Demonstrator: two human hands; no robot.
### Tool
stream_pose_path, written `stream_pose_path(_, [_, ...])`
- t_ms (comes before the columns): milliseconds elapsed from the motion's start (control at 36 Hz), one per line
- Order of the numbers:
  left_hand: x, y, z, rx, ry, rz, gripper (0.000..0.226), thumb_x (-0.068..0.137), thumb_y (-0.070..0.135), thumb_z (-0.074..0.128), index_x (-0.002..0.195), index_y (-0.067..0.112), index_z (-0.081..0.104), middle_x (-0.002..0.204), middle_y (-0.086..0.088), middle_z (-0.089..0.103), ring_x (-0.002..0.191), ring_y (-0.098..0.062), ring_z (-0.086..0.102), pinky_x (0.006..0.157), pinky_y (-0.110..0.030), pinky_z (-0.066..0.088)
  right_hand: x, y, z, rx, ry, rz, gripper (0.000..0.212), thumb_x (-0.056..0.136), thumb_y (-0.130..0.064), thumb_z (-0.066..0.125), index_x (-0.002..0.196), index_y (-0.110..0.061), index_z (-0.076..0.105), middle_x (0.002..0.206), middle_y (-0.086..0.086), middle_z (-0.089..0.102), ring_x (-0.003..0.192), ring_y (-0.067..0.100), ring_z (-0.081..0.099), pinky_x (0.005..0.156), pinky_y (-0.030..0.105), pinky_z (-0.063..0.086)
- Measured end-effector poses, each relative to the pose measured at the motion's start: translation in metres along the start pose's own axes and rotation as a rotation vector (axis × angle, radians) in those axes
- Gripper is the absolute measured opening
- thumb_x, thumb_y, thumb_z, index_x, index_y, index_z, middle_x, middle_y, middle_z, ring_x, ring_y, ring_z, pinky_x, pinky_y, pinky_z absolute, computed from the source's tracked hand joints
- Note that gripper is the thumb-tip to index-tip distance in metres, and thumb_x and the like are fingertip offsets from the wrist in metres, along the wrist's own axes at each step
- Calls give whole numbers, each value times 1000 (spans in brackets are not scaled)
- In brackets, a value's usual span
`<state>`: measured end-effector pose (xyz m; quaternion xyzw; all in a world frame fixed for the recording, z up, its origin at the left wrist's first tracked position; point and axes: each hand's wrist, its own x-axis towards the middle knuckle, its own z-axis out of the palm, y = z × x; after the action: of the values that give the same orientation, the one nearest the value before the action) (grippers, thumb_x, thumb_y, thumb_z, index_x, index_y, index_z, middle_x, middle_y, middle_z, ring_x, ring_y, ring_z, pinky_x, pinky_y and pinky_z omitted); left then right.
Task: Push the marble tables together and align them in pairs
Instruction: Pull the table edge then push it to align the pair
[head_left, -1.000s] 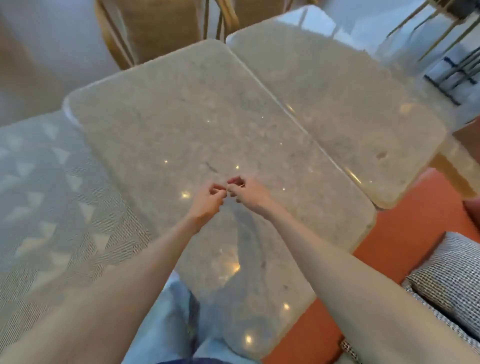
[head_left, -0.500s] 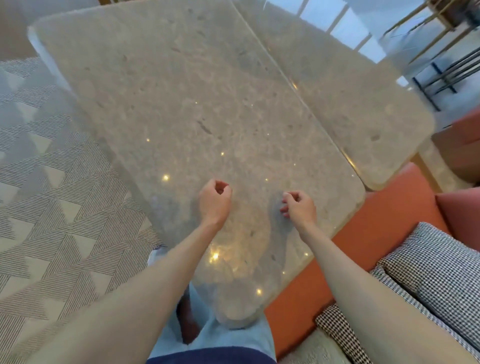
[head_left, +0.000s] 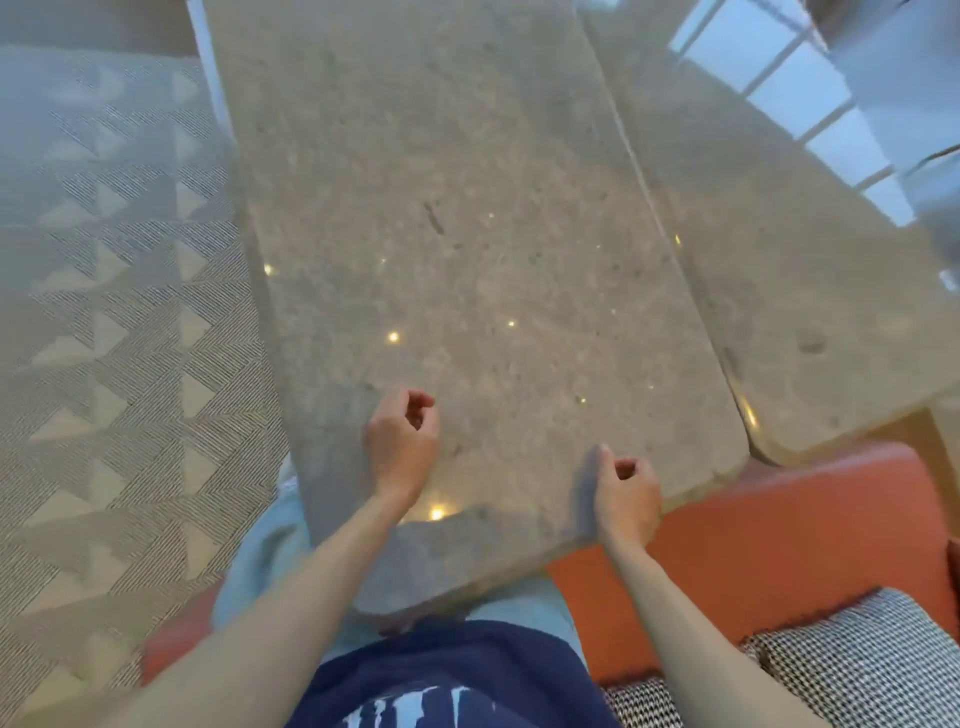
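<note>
L hand (head_left: 401, 442) and R hand (head_left: 626, 494): fingers loosely curled, holding nothing, over near end of near marble table (head_left: 467, 249). Second marble table (head_left: 769, 291) flush alongside on right, narrow seam btwn.

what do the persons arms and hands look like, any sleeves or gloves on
Both forearms are bare, with no sleeves in view. The left hand and right hand wear no gloves; no rings, watch or bracelet can be seen. The person wears a navy top with pale lettering and light blue trousers.
</note>
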<state>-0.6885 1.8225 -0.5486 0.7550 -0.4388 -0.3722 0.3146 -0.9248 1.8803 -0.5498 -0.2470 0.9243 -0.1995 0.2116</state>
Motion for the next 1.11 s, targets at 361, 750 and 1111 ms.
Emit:
stream_pose_path(361, [-108,-48,3,163,487,-267,19,83,12,71,97,3,60,102,-20,59,95,-35,55,84,-44,42,22,49,-25,874,-451,736,63,76,-51,79,117,-5,64,112,16,72,93,34,72,85,57,58])
stream_pose_path(750, [-133,-49,15,-252,860,-946,71,65,51,86,113,9,56,137,-17,49,138,-32,36,117,-42,26,15,62,-18,1182,-772,843,61,85,-53,68,130,-13,61,127,14,67,119,31,62,111,45,44])
stream_pose_path(1111, [-168,-18,53,-1185,539,-1163,48,76,53,78,105,18,61,97,-1,67,82,-17,67,66,-32,57,11,68,-20,1202,-803,802,52,86,-42,73,125,-9,63,110,16,75,109,32,67,104,46,50])
